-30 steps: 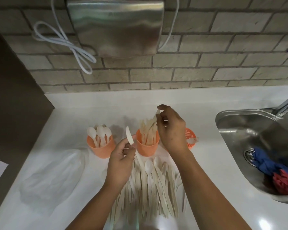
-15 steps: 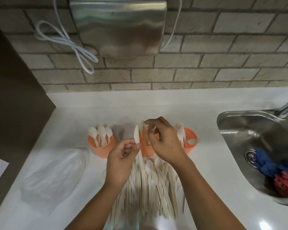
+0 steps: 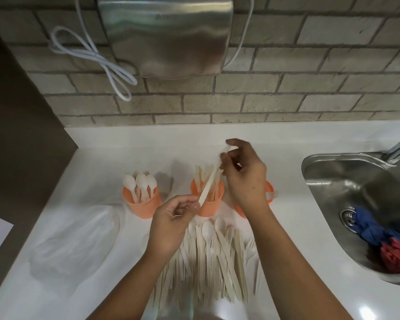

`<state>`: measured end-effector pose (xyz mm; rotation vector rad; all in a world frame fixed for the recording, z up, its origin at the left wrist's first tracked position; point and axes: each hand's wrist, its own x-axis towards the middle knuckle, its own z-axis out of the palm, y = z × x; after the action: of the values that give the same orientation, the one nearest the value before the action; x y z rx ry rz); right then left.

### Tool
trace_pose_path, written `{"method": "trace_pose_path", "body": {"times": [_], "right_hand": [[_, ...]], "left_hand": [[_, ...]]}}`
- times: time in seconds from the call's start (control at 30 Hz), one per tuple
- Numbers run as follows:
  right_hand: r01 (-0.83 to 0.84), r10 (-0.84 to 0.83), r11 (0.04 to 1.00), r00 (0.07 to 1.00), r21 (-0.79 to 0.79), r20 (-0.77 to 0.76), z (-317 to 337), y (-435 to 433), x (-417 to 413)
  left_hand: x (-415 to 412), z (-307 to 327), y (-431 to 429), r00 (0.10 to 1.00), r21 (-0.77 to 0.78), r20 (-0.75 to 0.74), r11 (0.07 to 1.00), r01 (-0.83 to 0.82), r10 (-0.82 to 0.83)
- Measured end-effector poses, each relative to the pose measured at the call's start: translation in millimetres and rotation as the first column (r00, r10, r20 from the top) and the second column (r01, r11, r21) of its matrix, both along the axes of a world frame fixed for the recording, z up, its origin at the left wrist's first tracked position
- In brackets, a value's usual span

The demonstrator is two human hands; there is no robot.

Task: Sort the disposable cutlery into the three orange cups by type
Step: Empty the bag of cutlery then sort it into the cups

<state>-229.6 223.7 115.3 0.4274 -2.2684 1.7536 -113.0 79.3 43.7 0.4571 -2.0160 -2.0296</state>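
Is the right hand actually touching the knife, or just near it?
Touching. The head view shows fingers of the right hand pinching the knife at its upper end, with no gap.

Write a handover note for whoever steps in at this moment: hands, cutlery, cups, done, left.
Left hand pinches the lower end of a knife; right hand holds its upper end, above the middle cup.
Left cup holds spoons, middle cup knives, right cup, half hidden by the right hand, forks.
Done: some of each type sorted.
Left: this knife, then the mixed pile on the counter.
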Motion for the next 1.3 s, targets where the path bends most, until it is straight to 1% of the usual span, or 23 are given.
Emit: {"method": "trace_pose_path", "body": {"times": [0.07,0.13,0.2,0.37,0.47,0.53,0.6,0.63,0.67,0.7,0.83,0.9,0.97,1.0,1.07,1.13,1.2,1.23,1.3], "right_hand": [[0.087,-0.087,0.996,0.994,0.001,-0.065,2.8,2.8,-6.5],[0.128,-0.127,0.992,0.985,-0.002,-0.118,1.9,2.8,-11.3],[0.131,-0.123,0.991,0.979,0.041,-0.161,-3.9,-0.4,-15.0],[0.107,-0.064,0.977,0.973,0.185,-0.224,-27.7,-12.6,-21.1],[0.105,-0.039,0.948,0.976,0.302,-0.215,-39.1,-18.0,-25.5],[0.061,0.037,0.901,0.975,0.428,-0.217,-46.1,-19.0,-31.3],[0.045,0.113,0.808,0.967,0.588,-0.229,-52.9,-17.9,-36.0],[0.060,0.120,0.772,0.964,0.633,-0.238,-55.2,-16.7,-37.1],[0.081,0.110,0.761,0.962,0.643,-0.251,-56.8,-15.1,-37.5],[0.096,0.095,0.775,0.959,0.624,-0.266,-56.8,-13.6,-36.4],[0.105,0.029,0.878,0.963,0.468,-0.270,-41.5,-7.9,-18.2],[0.095,-0.016,0.930,0.976,0.356,-0.218,-28.1,-2.6,-0.5],[0.057,-0.012,0.958,0.987,0.281,-0.160,-15.8,8.0,20.2],[0.019,0.014,0.959,0.993,0.281,-0.117,-12.1,15.4,30.6],[-0.077,0.070,0.941,0.997,0.331,0.032,-12.6,32.8,49.4],[-0.121,0.036,0.881,0.981,0.457,0.190,-22.1,52.4,63.3],[-0.191,-0.044,0.765,0.938,0.616,0.345,-32.8,70.1,73.3],[-0.257,-0.086,0.690,0.899,0.676,0.429,-38.5,76.2,78.2],[-0.380,-0.160,0.578,0.815,0.723,0.556,-54.0,81.1,87.7]], "left_hand": [[1.0,-4.8,-1.5,0.999,-0.031,0.029,0.999,-0.025,0.026],[1.6,-7.8,-3.2,0.997,-0.037,0.062,0.998,-0.051,0.053],[1.6,-8.4,-4.9,0.994,-0.028,0.084,0.997,-0.072,0.074],[1.5,-6.6,-7.4,0.992,-0.035,0.085,0.995,-0.091,0.094],[2.6,-6.0,-7.2,0.991,-0.035,0.090,0.995,-0.092,0.095],[3.7,-4.7,-7.0,0.991,-0.050,0.096,0.995,-0.088,0.092],[4.6,-4.1,-7.5,0.989,-0.080,0.114,0.993,-0.084,0.093],[4.7,-3.9,-8.0,0.987,-0.089,0.126,0.992,-0.086,0.097],[4.7,-4.6,-9.3,0.985,-0.093,0.136,0.992,-0.091,0.103],[5.0,-5.3,-10.8,0.984,-0.092,0.139,0.991,-0.098,0.110],[8.3,-5.5,-21.9,0.983,-0.103,0.119,0.987,-0.126,0.138],[12.0,-3.2,-27.5,0.982,-0.114,0.122,0.984,-0.134,0.147],[18.9,-3.4,-33.7,0.978,-0.146,0.170,0.985,-0.092,0.117],[23.6,-4.5,-37.2,0.973,-0.179,0.216,0.983,-0.043,0.082],[35.2,-7.1,-44.4,0.939,-0.265,0.343,0.959,0.098,-0.001],[48.7,-11.2,-49.1,0.869,-0.380,0.493,0.889,0.256,-0.040],[61.1,-15.9,-49.2,0.788,-0.506,0.616,0.775,0.379,0.017],[66.2,-19.0,-47.6,0.763,-0.561,0.644,0.715,0.417,0.061],[73.0,-25.9,-42.0,0.741,-0.633,0.661,0.620,0.463,0.122]]}}
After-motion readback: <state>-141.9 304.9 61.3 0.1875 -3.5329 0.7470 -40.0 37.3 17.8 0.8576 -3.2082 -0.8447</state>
